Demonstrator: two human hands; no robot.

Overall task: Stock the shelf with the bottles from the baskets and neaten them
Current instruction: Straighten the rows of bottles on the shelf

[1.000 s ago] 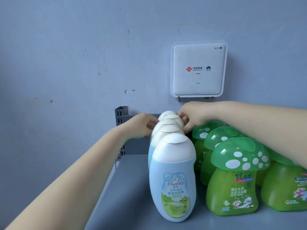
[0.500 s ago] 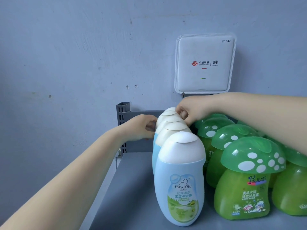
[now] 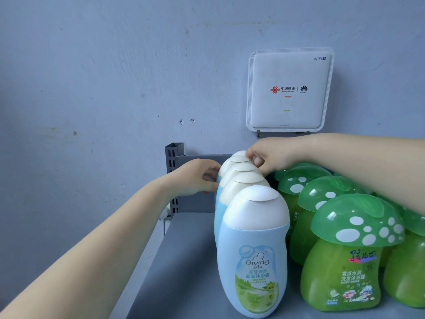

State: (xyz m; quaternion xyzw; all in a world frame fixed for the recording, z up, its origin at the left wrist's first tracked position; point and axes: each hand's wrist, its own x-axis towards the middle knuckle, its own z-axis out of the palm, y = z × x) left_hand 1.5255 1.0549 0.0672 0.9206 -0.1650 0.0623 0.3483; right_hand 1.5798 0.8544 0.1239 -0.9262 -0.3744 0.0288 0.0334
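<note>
The step in hand looks like neatening rather than stocking: both hands work at the back of a single-file row of blue bottles [image 3: 253,249] that runs from the front of the grey shelf [image 3: 184,261] toward the wall. The left hand [image 3: 197,178] has its fingers curled against the left side of a rear bottle [image 3: 230,166], and the right hand [image 3: 269,157] reaches across from the right, fingers bent onto the white cap on the opposite side, so the bottle seems pinched between the two; how firmly either hand grips is hard to tell, since the caps hide the fingertips. The next move probably calls for a small, even squeeze to set that bottle in line with those in front, without tipping the tall, narrow-based bottles into one another. Just beside the row on the right stand the green mushroom-capped bottles [image 3: 342,261], also in files going back, the nearest ones almost touching the blue row. The front blue bottle stands upright with its label facing out. As for containers, no basket is in view, so what remains to be stocked cannot be judged; the bottles are all capped and opaque or tinted, and their fill cannot be read. A white wifi router [image 3: 289,90] hangs on the wall above.
</note>
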